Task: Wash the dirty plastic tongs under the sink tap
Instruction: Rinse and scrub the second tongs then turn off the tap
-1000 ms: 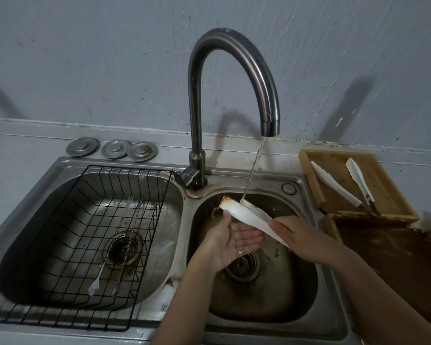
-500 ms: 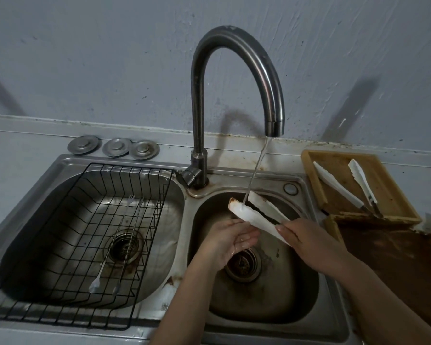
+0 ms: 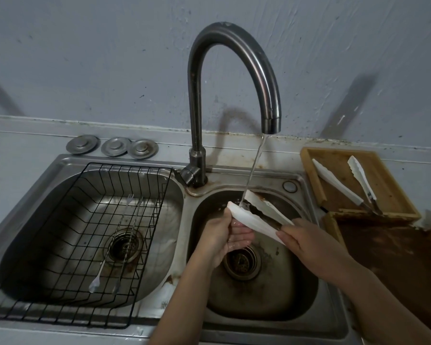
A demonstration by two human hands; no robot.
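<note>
Black wire rack (image 3: 85,220) sits in the left basin with two thin utensils (image 3: 115,247) lying in it. Three metal plugs (image 3: 112,146) line the desk behind. Wooden tray (image 3: 388,195) on the right, holding another pair of tongs (image 3: 346,185).

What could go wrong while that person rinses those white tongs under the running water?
The wet white plastic tongs could slip: the right hand pinches only the hinge end, and the left hand rubs one blade near its tip. The thin stream from the curved steel tap lands between the spread blades, so it may splash outward and perhaps leave the rusty-looking stain on the far blade.
</note>
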